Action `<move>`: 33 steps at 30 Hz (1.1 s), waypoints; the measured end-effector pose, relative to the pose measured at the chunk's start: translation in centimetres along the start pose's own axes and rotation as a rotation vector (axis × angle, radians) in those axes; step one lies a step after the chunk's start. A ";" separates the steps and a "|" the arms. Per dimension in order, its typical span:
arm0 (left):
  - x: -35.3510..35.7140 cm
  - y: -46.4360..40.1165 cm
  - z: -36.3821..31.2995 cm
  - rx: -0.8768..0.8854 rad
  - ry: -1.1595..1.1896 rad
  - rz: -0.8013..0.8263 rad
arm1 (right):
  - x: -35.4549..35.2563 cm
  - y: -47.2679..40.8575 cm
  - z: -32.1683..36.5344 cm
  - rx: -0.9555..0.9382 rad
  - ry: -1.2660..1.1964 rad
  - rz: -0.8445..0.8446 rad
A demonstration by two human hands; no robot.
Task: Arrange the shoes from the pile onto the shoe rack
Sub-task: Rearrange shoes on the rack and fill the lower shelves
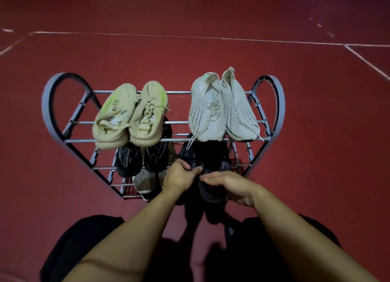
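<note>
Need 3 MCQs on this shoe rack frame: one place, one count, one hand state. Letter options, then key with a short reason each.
1. Where does the white pair sit?
A. Top tier, right side
B. Top tier, left side
C. On the floor beyond the rack

2. How many shoes lie on the top tier of the shoe rack?
A. Two
B. Four
C. Six

3. What is the left hand doing?
A. Hanging idle away from the shoes
B. Gripping a dark shoe at the lower tiers
C. Holding a white shoe

Key:
1 A, the white pair rests on the top bars at the right end.
2 B, the beige pair and the white pair make four.
3 B, its fingers curl on the dark shoe, with the right hand on the same shoe, fingers straight.
</note>
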State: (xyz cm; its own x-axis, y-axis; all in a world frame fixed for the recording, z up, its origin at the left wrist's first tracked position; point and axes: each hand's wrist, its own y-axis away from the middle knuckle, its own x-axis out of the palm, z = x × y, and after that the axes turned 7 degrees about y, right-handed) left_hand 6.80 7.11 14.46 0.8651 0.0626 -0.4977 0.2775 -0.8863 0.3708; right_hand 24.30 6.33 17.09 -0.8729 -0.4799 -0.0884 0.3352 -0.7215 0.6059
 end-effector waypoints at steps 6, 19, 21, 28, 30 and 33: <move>0.6 0.1 -0.1 0.023 0.041 0.032 | 0.3 -0.1 0.1 -0.052 -0.028 -0.057; 3.9 0.1 0.5 -0.113 0.142 -0.091 | -0.1 -2.3 0.0 -0.037 0.134 -0.327; 3.8 0.2 0.8 -0.102 0.166 -0.082 | -1.0 -2.4 0.1 -0.143 0.343 -0.493; 1.2 0.7 0.6 0.075 0.082 -0.053 | -2.0 -2.1 0.8 -0.282 0.559 -0.576; 0.5 0.8 0.9 0.103 0.024 -0.030 | -2.1 -2.2 0.5 -0.258 0.594 -0.510; -0.2 1.4 1.5 0.141 -0.048 0.007 | -1.9 -2.1 -0.1 -0.221 0.690 -0.402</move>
State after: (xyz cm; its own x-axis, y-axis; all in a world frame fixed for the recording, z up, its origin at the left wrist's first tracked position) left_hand 6.37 5.19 13.94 0.8452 0.0371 -0.5332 0.2068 -0.9426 0.2621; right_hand 25.31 8.76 15.94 -0.5517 -0.3112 -0.7738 0.1689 -0.9502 0.2618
